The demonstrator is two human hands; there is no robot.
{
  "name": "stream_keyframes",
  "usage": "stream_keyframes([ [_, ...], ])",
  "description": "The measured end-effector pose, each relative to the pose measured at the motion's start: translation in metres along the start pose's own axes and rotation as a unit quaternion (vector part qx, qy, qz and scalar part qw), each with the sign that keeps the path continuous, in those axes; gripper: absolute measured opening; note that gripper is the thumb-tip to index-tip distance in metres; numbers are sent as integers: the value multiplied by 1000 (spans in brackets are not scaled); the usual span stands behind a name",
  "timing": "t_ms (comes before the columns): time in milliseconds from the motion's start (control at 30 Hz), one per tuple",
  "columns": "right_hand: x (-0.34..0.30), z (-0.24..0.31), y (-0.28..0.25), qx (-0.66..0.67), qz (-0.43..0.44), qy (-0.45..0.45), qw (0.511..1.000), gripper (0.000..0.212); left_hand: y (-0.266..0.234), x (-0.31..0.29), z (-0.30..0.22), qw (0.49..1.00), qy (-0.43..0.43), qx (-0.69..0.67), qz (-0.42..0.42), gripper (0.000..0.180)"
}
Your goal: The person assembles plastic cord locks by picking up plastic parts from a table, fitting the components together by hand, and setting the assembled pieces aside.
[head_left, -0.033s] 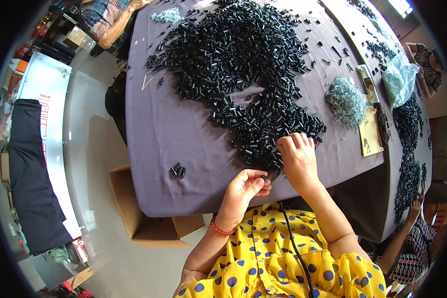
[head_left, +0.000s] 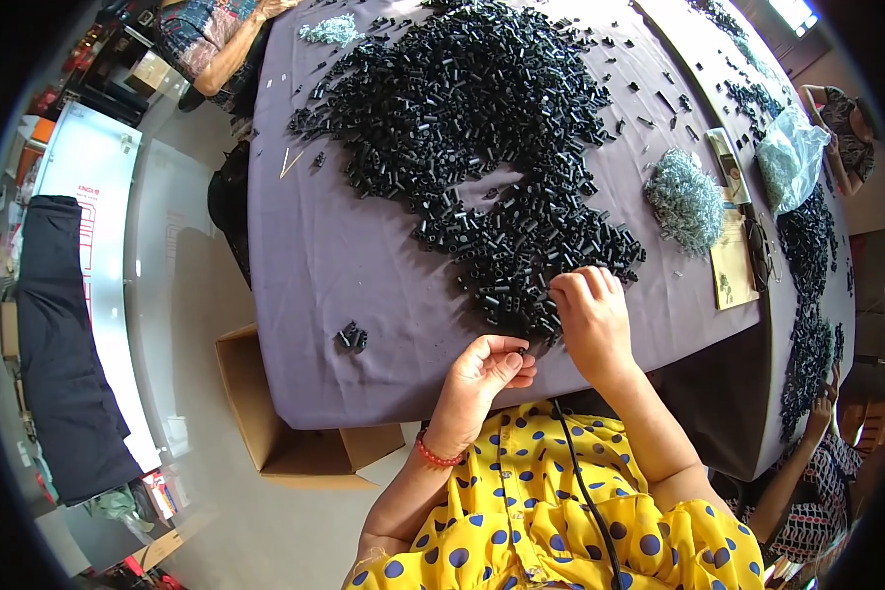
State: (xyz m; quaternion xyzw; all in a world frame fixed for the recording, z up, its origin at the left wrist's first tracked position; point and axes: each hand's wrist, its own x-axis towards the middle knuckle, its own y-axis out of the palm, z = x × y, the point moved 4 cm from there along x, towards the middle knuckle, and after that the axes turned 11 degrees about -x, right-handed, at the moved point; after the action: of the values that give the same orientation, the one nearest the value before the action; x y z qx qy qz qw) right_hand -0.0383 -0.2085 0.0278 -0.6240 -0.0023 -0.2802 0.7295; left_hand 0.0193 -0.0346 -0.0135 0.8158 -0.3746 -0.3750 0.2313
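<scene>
A big pile of small black pieces [head_left: 472, 108] lies on a table [head_left: 334, 256] with a purple-gray cloth, and 2 bare hands work at the near end of this pile. The left hand [head_left: 489, 374] is just in front of the pile's near tip. Its grip is narrow, with the thumb and fingers closed on 1 small black piece [head_left: 524, 351]. The right hand [head_left: 595, 315] is at the right side of that near tip, with its fingertips down by the pieces. Its grip looks narrow too, but I cannot tell if it holds anything, as the fingers hide it. A few black pieces [head_left: 352, 337] sit together to the left of the pile's near end. A thin yellow V-shaped thing [head_left: 287, 163] lies left of the pile. On the right of the pile is a heap of tiny silver bits [head_left: 685, 202], and past it, farther from the pile, are a flat tan pad [head_left: 735, 261] and dark glasses [head_left: 760, 251]. An open brown box [head_left: 310, 457] is below the table edge, to the left of the pile's near end.
</scene>
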Motion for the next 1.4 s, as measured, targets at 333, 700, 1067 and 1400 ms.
stream_keyframes([
  [333,-31,2,-10,595,162,344,708,11,3,-6,-9,999,2,-37,9,23],
  [700,-42,3,-8,708,249,333,570,21,2,-9,-8,996,26,-85,15,26],
  [1067,-42,6,-13,703,248,351,567,17,6,-10,-9,998,31,-59,11,26],
  [1400,-43,11,-14,704,233,373,557,14,10,-10,-8,996,38,-68,41,26],
])
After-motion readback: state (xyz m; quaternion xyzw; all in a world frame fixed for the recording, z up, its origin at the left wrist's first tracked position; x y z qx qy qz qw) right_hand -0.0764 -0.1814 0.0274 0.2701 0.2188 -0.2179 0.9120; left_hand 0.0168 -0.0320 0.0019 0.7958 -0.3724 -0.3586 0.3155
